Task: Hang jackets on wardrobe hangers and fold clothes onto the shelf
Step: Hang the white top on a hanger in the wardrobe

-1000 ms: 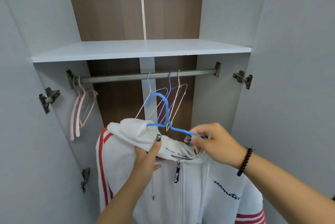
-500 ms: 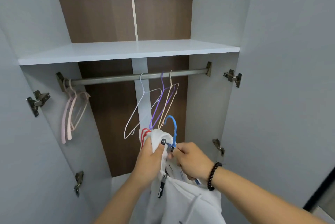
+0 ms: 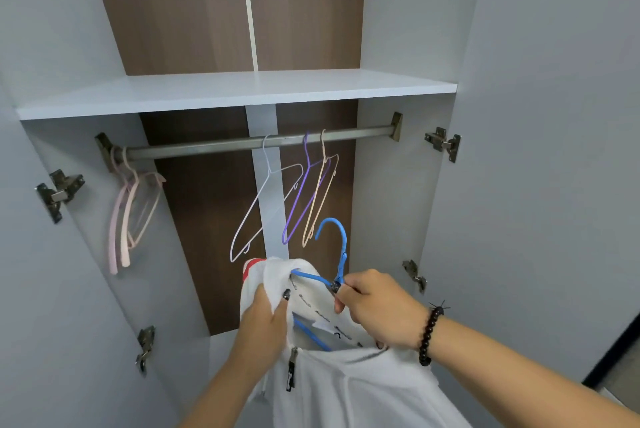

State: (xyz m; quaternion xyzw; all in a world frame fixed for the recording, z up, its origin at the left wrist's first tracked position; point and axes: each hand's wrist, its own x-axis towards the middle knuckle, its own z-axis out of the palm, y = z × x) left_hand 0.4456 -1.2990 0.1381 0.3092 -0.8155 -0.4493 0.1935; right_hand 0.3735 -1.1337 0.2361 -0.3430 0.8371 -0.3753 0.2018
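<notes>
A white zip jacket (image 3: 349, 382) with red stripes hangs on a blue hanger (image 3: 341, 247) in front of the open wardrobe. My left hand (image 3: 265, 320) grips the jacket's collar at the left shoulder. My right hand (image 3: 375, 306) pinches the blue hanger at the base of its hook, which points up below the metal rail (image 3: 214, 147). The hanger's arms run inside the collar and are mostly hidden by the cloth.
On the rail hang a white hanger (image 3: 263, 206), a purple hanger (image 3: 304, 192) and a beige hanger (image 3: 322, 192); pink hangers (image 3: 128, 213) sit at the far left. A white shelf (image 3: 225, 91) spans above. Both doors stand open with hinges (image 3: 445, 143) showing.
The jacket and blue hanger were turned from facing me to edge-on, and the hook now stands upright. Both hands moved closer together at the collar.
</notes>
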